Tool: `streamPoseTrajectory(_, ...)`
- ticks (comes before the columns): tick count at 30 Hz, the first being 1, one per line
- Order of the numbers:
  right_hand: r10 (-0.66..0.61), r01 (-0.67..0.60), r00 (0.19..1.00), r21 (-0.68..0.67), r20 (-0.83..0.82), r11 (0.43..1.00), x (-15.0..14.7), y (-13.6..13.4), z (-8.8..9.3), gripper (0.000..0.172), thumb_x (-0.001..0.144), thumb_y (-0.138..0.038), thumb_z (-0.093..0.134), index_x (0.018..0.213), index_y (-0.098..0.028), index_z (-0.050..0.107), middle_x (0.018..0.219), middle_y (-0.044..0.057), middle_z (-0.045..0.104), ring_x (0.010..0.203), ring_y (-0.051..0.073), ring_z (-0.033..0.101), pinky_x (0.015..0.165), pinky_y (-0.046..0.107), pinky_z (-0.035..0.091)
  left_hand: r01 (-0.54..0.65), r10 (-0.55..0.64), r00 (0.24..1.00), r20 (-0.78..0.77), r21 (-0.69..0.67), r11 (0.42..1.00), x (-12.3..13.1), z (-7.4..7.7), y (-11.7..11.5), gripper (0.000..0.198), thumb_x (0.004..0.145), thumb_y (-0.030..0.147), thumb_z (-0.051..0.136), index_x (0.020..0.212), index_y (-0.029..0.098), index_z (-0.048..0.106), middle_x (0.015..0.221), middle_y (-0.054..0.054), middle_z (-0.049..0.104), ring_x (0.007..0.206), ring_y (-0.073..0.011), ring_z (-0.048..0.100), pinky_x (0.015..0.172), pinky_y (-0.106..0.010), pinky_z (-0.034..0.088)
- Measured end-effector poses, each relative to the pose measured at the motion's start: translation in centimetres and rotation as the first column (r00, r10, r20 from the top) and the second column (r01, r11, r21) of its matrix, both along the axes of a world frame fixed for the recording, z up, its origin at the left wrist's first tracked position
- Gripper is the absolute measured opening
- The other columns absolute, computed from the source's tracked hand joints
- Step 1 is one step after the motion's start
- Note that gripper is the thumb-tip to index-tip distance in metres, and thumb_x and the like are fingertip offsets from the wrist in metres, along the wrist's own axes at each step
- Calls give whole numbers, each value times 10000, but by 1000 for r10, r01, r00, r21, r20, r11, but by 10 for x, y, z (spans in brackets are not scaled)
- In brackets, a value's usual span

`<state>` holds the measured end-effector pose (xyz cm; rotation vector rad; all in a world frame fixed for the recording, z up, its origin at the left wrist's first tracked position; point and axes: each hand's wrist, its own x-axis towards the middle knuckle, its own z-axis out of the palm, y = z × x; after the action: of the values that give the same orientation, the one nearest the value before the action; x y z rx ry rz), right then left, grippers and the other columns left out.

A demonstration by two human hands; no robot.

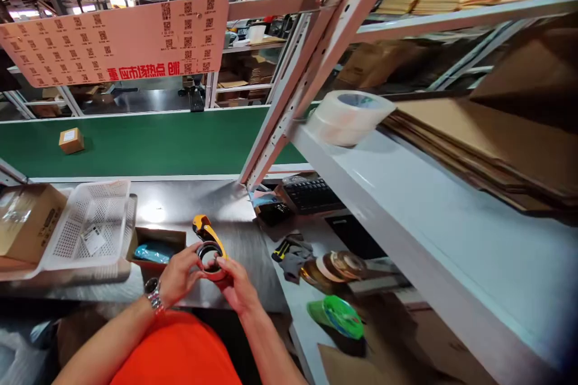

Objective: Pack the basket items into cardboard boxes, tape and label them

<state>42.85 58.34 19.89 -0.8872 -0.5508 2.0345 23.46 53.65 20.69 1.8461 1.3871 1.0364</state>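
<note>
Just in front of my body I hold a yellow and black tape dispenser (204,227) over the metal bench (180,207). My left hand (179,274) is closed on the near left side of its round roll part (208,251). From the other side, my right hand (238,287) grips the same part, its thumb and fingers at the ring's opening. Whether tape is left around the ring cannot be made out. Beside my left hand stands an open cardboard box (183,240) with a blue wrapped item (155,252) inside.
On the left are a white plastic basket (67,249) and a carton (27,222). Beyond the bench, a green conveyor (180,141) carries a small box (71,140). At right, a shelf (406,210) holds tape rolls (338,120) and cardboard (487,150); a slanted post (289,108) supports it.
</note>
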Motion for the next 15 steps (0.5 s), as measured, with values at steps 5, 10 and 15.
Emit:
streamPoseTrajectory(5,249,-263,955,72,162,962,29,4,13,467,749,-584,982,1005,-210,870,1025,136,857,902,285,801,874,414,641,-9,14,997,79,-64,998,-2,16,-11,39,974,236,783,950,209,796,1570,-161,708,1468,-336,682,1206,-477,567)
streamPoseTrajectory(10,396,-399,908,-5,134,917,42,5,23,519,748,-596,975,1088,-225,850,999,158,866,903,357,825,848,489,657,-41,53,989,139,-90,995,-17,42,-26,168,1003,335,792,915,193,774,1507,-173,747,1380,-309,738,1158,-421,581)
streamPoseTrajectory(15,458,-457,878,-47,138,888,29,-6,5,410,628,-544,1017,847,-263,815,1025,156,869,1018,430,833,910,612,686,-227,237,964,120,-91,970,3,60,-58,423,826,547,954,856,248,656,1446,-144,778,1332,-332,762,1150,-438,616)
